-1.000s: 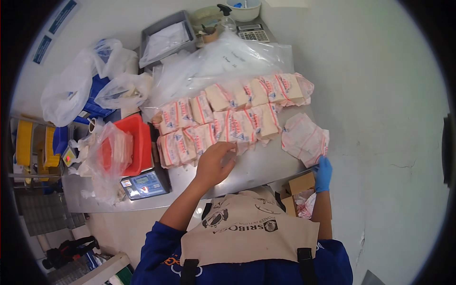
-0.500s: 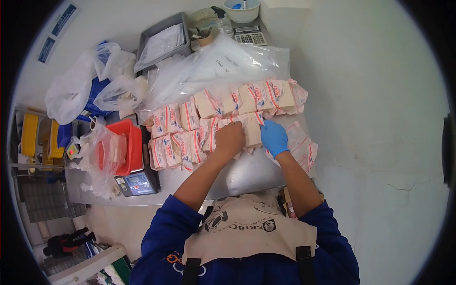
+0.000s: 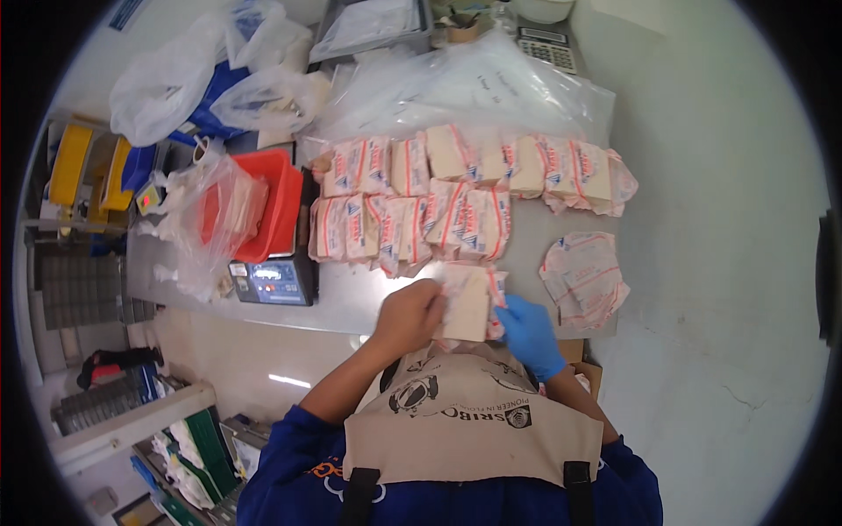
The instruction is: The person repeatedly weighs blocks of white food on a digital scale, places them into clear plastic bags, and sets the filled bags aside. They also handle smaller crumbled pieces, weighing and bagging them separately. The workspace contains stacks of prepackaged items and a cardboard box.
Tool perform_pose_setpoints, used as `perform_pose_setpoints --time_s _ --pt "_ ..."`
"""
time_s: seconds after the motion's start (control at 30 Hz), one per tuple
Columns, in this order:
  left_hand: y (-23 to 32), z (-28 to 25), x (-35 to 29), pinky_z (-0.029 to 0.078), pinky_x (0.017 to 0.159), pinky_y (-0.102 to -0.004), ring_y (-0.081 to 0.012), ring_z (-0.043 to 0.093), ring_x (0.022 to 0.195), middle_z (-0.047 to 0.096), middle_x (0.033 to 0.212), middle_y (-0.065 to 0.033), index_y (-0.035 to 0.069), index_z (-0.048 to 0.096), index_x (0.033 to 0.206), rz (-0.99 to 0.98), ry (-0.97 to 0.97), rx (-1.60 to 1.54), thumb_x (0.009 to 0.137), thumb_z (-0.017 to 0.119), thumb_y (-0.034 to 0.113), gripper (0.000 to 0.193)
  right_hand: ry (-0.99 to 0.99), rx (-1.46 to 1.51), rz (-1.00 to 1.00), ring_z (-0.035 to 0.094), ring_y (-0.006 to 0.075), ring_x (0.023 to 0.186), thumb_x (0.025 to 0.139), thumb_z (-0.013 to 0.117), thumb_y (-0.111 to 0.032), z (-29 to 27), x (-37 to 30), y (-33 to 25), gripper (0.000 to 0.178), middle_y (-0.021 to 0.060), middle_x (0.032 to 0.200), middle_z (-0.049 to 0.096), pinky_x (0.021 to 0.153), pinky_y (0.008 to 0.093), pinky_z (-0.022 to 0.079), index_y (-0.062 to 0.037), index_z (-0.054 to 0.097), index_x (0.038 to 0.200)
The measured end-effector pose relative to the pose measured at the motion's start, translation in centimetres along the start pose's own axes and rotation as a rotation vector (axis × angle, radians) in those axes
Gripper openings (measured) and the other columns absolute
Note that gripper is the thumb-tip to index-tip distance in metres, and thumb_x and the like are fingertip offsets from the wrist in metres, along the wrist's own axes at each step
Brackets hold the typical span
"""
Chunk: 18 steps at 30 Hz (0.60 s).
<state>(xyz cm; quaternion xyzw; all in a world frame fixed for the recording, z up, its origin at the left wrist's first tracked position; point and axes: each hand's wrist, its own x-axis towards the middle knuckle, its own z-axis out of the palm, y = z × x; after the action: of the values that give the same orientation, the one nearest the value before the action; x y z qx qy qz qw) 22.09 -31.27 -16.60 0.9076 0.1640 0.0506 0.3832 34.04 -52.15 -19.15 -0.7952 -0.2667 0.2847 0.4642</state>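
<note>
Between my hands, close to my apron, is a cream-coloured block [image 3: 465, 309] partly covered by white paper with red stripes. My bare left hand [image 3: 409, 317] is closed on its left side. My right hand [image 3: 531, 337], in a blue glove, pinches the wrapper at its right edge. Just beyond, several similar wrapped blocks [image 3: 386, 230] stand side by side in a near row. Behind them runs a far row of wrapped blocks [image 3: 449, 158], some with bare cream faces showing. A loose crumpled wrapper [image 3: 586, 279] lies on the metal table to the right.
Clear plastic bags [image 3: 456, 92] lie behind the rows. On the left, a red tray [image 3: 282, 210] sits on a scale [image 3: 274, 282], with a plastic bag hanging over its side. A grey bin [image 3: 373, 35] and a calculator [image 3: 545, 51] stand at the back. A wall closes off the right.
Both hands have drawn the block out of the near row's right end toward my body. The row now ends further left. The whole view has shifted.
</note>
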Motion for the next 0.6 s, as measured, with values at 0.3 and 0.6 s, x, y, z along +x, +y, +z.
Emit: perform_pose_setpoints --time_s 0.3,0.6 --pt "-15.6 -6.7 -10.5 0.048 0.061 -0.0477 -0.0382 0.063 0.065 0.064 0.069 -0.0169 0.003 0.063 0.084 -0.447 0.251 0.115 0.090 0.061 0.020 0.018 -0.144 0.200 0.154 0.062 0.0376 0.066 0.094 0.058 -0.015 17.4 6.9 1.6 0.019 0.0212 0.074 0.060 0.066 0.0487 0.048 0.0028 0.059 0.088" --pt "-20.4 -7.5 -11.6 0.049 0.060 -0.0412 -0.0286 0.066 0.060 0.064 0.067 -0.0166 0.000 0.057 0.089 -0.434 0.081 -0.213 0.094 0.059 0.026 0.027 0.230 -0.562 -0.258 0.061 0.0344 0.100 0.080 0.074 -0.024 23.6 2.9 -11.1 0.073 0.0212 0.109 0.058 0.085 0.0439 0.051 -0.0008 0.042 0.141"
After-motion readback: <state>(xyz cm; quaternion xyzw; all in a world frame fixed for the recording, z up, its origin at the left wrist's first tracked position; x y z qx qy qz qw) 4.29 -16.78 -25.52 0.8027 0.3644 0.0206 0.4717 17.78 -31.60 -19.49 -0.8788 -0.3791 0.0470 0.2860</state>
